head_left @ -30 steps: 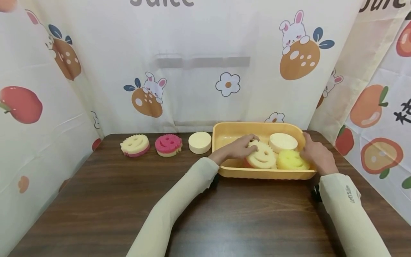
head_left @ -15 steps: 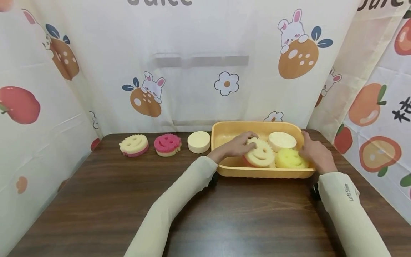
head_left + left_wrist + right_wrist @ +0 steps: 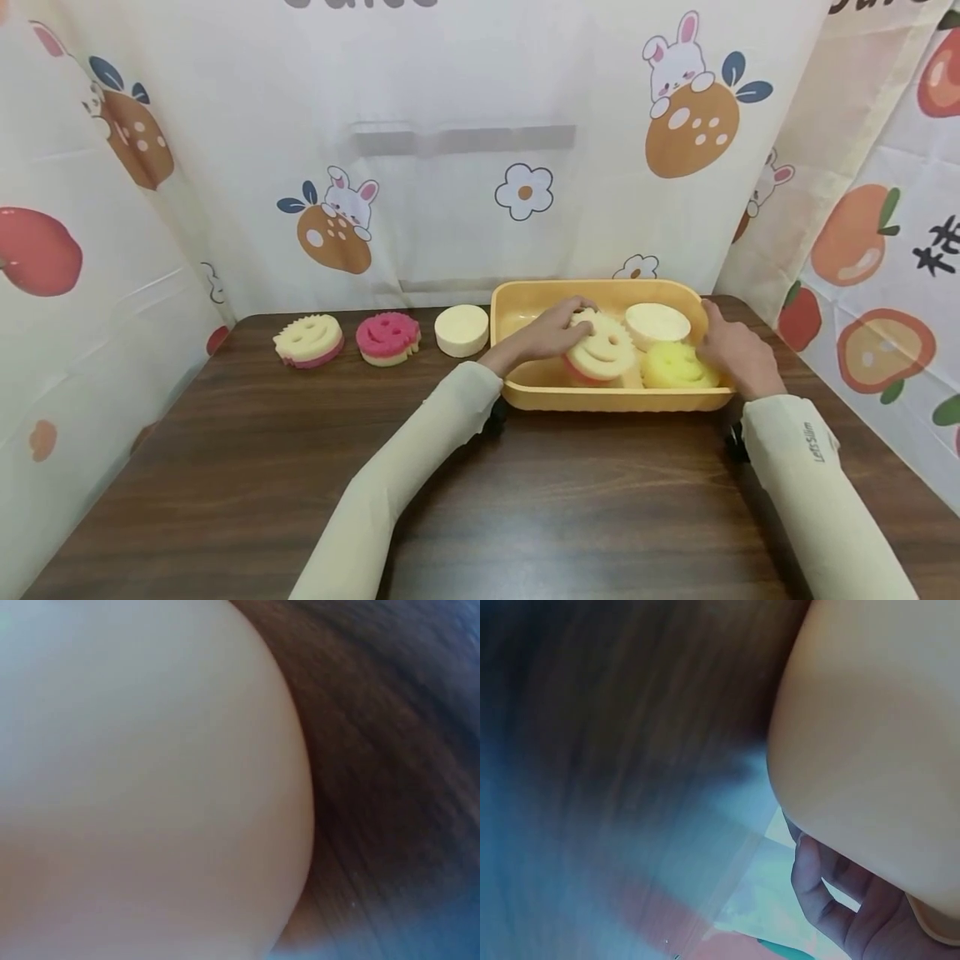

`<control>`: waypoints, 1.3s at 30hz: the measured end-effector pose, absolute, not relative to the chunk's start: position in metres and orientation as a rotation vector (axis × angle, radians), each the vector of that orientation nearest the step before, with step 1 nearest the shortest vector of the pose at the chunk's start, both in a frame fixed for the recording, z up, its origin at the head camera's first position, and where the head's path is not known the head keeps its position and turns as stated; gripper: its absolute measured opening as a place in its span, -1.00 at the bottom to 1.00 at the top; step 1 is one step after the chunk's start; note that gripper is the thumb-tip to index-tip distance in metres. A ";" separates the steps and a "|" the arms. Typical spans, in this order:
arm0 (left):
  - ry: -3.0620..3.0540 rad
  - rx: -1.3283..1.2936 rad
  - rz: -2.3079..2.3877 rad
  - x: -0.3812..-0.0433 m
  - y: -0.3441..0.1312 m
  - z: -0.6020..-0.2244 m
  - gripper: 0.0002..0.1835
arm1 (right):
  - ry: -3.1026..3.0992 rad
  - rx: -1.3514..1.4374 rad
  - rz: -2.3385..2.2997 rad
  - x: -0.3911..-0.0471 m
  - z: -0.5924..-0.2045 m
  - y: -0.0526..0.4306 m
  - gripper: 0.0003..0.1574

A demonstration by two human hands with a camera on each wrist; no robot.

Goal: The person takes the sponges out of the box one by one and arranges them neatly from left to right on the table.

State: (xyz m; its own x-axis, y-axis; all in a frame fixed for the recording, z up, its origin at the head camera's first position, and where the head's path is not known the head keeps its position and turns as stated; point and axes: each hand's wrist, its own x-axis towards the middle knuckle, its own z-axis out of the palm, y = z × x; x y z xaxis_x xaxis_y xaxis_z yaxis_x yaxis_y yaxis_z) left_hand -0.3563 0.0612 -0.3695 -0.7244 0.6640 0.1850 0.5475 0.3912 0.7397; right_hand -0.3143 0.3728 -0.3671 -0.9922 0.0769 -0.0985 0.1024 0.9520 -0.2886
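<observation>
My left hand [image 3: 546, 335] reaches over the left side of a yellow-orange plastic tray [image 3: 615, 401] and grips a smiley-face sponge [image 3: 604, 357], cream on top and pinkish red beneath. The sponge leans, its face turned toward the head camera. At the tray's right end my right hand [image 3: 741, 354] holds the rim; in the right wrist view its fingers [image 3: 821, 900] curl against the outer wall. Inside the tray, a yellow smiley sponge [image 3: 673, 368] lies near the right hand, with a plain round cream sponge [image 3: 654, 322] behind it. The left wrist view shows mostly the tray's wall [image 3: 165, 780].
Left of the tray, three sponges form a row along the back of the dark wood table [image 3: 300, 467]: a cream smiley [image 3: 308, 336], a pink smiley [image 3: 386, 335] and a plain round cream one [image 3: 461, 331]. A printed curtain [image 3: 450, 217] hangs behind.
The left hand has raised the cream-and-red smiley sponge slightly and brought it a little to the left. The right hand keeps its place on the tray rim. The head view has shifted slightly.
</observation>
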 end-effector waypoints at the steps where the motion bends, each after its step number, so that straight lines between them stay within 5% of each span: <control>1: 2.501 1.098 1.248 -0.356 0.060 -0.368 -0.61 | 3.016 0.140 -0.453 -0.314 -0.366 0.372 -0.02; 39: 2.604 1.127 1.188 -0.353 0.034 -0.353 -0.53 | 3.028 0.110 -0.431 -0.313 -0.366 0.372 -0.03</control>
